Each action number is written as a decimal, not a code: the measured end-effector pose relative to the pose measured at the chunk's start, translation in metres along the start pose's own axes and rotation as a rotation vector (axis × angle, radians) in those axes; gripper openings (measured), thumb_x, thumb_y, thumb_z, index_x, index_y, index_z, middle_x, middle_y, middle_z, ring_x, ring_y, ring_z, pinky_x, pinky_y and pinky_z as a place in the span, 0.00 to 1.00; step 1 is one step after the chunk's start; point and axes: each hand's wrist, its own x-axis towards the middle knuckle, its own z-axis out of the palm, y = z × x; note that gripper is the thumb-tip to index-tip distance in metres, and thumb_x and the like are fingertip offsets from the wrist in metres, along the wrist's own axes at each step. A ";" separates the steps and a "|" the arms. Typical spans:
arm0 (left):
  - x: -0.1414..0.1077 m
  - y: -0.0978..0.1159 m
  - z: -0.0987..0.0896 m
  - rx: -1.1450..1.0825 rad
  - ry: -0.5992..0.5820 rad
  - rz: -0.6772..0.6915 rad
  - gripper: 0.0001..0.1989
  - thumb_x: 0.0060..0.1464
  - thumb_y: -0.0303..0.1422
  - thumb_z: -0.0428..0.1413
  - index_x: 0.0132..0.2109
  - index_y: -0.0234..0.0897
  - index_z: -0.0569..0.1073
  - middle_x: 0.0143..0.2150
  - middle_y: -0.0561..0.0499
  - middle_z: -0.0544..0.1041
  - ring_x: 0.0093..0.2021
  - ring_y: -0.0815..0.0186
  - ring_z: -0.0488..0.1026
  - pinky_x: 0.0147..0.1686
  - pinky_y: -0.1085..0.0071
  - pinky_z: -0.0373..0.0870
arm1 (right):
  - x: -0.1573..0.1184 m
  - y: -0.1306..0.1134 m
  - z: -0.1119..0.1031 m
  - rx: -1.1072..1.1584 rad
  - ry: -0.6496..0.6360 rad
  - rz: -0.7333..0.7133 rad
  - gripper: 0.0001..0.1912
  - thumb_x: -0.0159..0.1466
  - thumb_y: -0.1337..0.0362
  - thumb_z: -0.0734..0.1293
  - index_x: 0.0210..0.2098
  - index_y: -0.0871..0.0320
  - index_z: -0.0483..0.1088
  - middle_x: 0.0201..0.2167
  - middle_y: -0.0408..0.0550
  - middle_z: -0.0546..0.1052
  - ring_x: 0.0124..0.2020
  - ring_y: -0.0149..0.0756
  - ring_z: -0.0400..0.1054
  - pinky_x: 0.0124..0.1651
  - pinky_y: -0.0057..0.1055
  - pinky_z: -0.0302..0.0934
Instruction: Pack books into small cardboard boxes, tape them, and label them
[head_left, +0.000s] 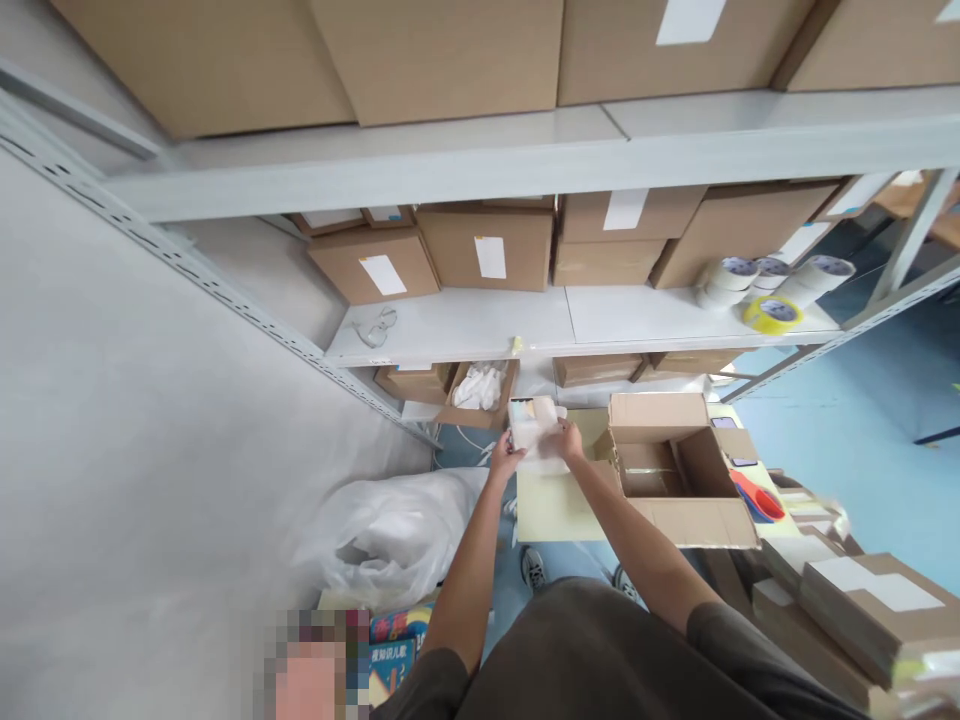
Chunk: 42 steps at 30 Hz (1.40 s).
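Between my two hands is a small white package [534,428], with some coloured print near its top. My left hand [507,456] grips its lower left edge. On its right side, my right hand [568,440] holds it with bent fingers. The package is over the left part of a pale yellow table [555,508]. Just right of my right hand stands an open cardboard box [680,465] with its flaps folded out; its visible inside shows bare cardboard.
A shelf [480,320] ahead bears cartons, tape rolls [772,313] and glasses [376,327]. Below it is a box of white material [480,387]. A plastic bag [390,530] lies at left, near a partly visible person [307,680]. Cartons [877,600] are stacked at right.
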 end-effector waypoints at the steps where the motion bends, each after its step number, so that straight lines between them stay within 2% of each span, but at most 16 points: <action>1: -0.002 0.013 0.001 0.005 0.006 0.015 0.38 0.43 0.37 0.73 0.62 0.38 0.73 0.37 0.50 0.82 0.34 0.63 0.80 0.39 0.67 0.77 | 0.000 -0.005 -0.010 0.014 0.024 -0.009 0.30 0.51 0.69 0.69 0.54 0.58 0.79 0.45 0.56 0.82 0.49 0.52 0.79 0.54 0.41 0.73; 4: -0.011 0.051 0.015 0.026 0.013 0.085 0.38 0.43 0.34 0.73 0.62 0.38 0.73 0.40 0.48 0.83 0.37 0.62 0.81 0.40 0.67 0.78 | -0.003 -0.014 -0.048 0.067 0.071 -0.044 0.30 0.51 0.71 0.69 0.55 0.59 0.78 0.46 0.56 0.81 0.49 0.49 0.77 0.57 0.40 0.71; 6: -0.018 0.074 0.034 0.042 0.038 0.132 0.34 0.46 0.35 0.72 0.61 0.37 0.75 0.43 0.46 0.84 0.38 0.62 0.81 0.42 0.67 0.78 | -0.007 -0.013 -0.078 0.109 0.096 -0.095 0.30 0.52 0.70 0.69 0.55 0.59 0.78 0.46 0.54 0.80 0.48 0.48 0.76 0.56 0.39 0.71; 11: -0.039 0.111 0.109 0.123 0.078 0.254 0.20 0.52 0.38 0.68 0.51 0.37 0.81 0.43 0.45 0.85 0.39 0.61 0.82 0.44 0.67 0.78 | -0.011 0.021 -0.167 0.169 0.131 -0.095 0.31 0.52 0.69 0.70 0.57 0.59 0.77 0.46 0.52 0.81 0.45 0.46 0.76 0.54 0.39 0.72; 15: -0.059 0.116 0.190 0.133 0.017 0.255 0.17 0.48 0.37 0.70 0.46 0.38 0.82 0.40 0.46 0.85 0.42 0.59 0.83 0.45 0.66 0.78 | -0.015 0.072 -0.240 0.168 0.173 -0.066 0.32 0.52 0.71 0.69 0.57 0.59 0.77 0.48 0.52 0.82 0.48 0.47 0.77 0.57 0.39 0.71; 19: -0.080 0.112 0.268 0.114 -0.033 0.140 0.17 0.46 0.36 0.71 0.43 0.36 0.81 0.39 0.45 0.85 0.41 0.59 0.83 0.45 0.65 0.79 | -0.020 0.117 -0.302 0.152 0.173 -0.069 0.34 0.53 0.72 0.66 0.59 0.57 0.78 0.53 0.52 0.82 0.55 0.50 0.75 0.62 0.39 0.69; 21: -0.093 0.108 0.297 0.089 -0.035 0.065 0.18 0.46 0.37 0.73 0.43 0.35 0.79 0.41 0.43 0.85 0.41 0.58 0.84 0.43 0.65 0.80 | -0.020 0.129 -0.328 0.122 0.152 -0.092 0.36 0.52 0.73 0.64 0.60 0.57 0.78 0.56 0.52 0.81 0.58 0.51 0.74 0.65 0.40 0.67; 24: -0.116 0.101 0.323 -0.003 -0.022 -0.023 0.21 0.48 0.41 0.74 0.44 0.35 0.77 0.43 0.41 0.85 0.41 0.58 0.84 0.39 0.65 0.82 | -0.009 0.132 -0.357 0.073 0.065 -0.181 0.37 0.50 0.75 0.63 0.59 0.58 0.79 0.58 0.51 0.81 0.60 0.50 0.73 0.67 0.41 0.65; 28: -0.146 0.088 0.334 -0.071 -0.110 -0.101 0.21 0.55 0.47 0.70 0.44 0.34 0.78 0.41 0.40 0.86 0.39 0.58 0.85 0.39 0.66 0.82 | 0.018 0.118 -0.374 0.020 -0.163 -0.354 0.32 0.50 0.77 0.64 0.52 0.58 0.83 0.56 0.51 0.83 0.59 0.50 0.75 0.65 0.39 0.66; 30: -0.156 0.084 0.332 0.013 -0.167 -0.141 0.21 0.57 0.49 0.68 0.44 0.33 0.79 0.40 0.39 0.86 0.38 0.58 0.86 0.37 0.68 0.81 | 0.029 0.112 -0.373 -0.006 -0.254 -0.386 0.30 0.51 0.78 0.66 0.51 0.58 0.84 0.55 0.51 0.83 0.58 0.50 0.75 0.65 0.38 0.66; 32: -0.160 0.082 0.322 0.204 -0.215 -0.204 0.22 0.57 0.50 0.67 0.40 0.33 0.80 0.35 0.40 0.85 0.33 0.57 0.85 0.35 0.67 0.80 | 0.036 0.110 -0.369 -0.048 -0.284 -0.352 0.30 0.52 0.77 0.68 0.54 0.57 0.83 0.56 0.51 0.83 0.59 0.49 0.75 0.66 0.39 0.65; 35: -0.160 0.082 0.293 0.431 -0.222 -0.249 0.20 0.55 0.50 0.68 0.34 0.34 0.81 0.28 0.43 0.83 0.32 0.54 0.84 0.37 0.63 0.79 | 0.035 0.116 -0.364 -0.087 -0.231 -0.278 0.31 0.56 0.72 0.73 0.60 0.57 0.79 0.62 0.54 0.79 0.64 0.51 0.72 0.69 0.44 0.63; 37: -0.158 0.081 0.265 0.498 -0.121 -0.179 0.17 0.57 0.47 0.66 0.37 0.37 0.82 0.34 0.43 0.85 0.40 0.51 0.85 0.44 0.62 0.79 | 0.029 0.122 -0.365 -0.084 -0.204 -0.261 0.31 0.58 0.68 0.75 0.61 0.58 0.78 0.65 0.57 0.77 0.65 0.53 0.71 0.69 0.45 0.62; 39: -0.156 0.078 0.237 0.588 0.080 -0.071 0.14 0.59 0.43 0.64 0.44 0.39 0.84 0.46 0.40 0.86 0.53 0.49 0.83 0.53 0.60 0.76 | 0.021 0.127 -0.369 -0.077 -0.199 -0.252 0.30 0.60 0.64 0.76 0.61 0.58 0.78 0.64 0.58 0.77 0.65 0.54 0.71 0.69 0.45 0.63; 41: -0.154 0.072 0.215 0.634 0.257 -0.087 0.20 0.60 0.43 0.61 0.54 0.37 0.81 0.57 0.36 0.83 0.61 0.46 0.78 0.59 0.59 0.72 | 0.012 0.131 -0.375 -0.068 -0.189 -0.237 0.29 0.61 0.61 0.76 0.62 0.57 0.78 0.64 0.57 0.77 0.64 0.54 0.72 0.69 0.45 0.64; 42: -0.152 0.069 0.207 0.651 0.282 -0.107 0.25 0.60 0.44 0.61 0.58 0.34 0.79 0.59 0.33 0.81 0.63 0.44 0.77 0.59 0.59 0.71 | 0.008 0.134 -0.378 -0.061 -0.179 -0.229 0.29 0.61 0.61 0.75 0.62 0.56 0.78 0.63 0.56 0.78 0.64 0.54 0.72 0.68 0.44 0.64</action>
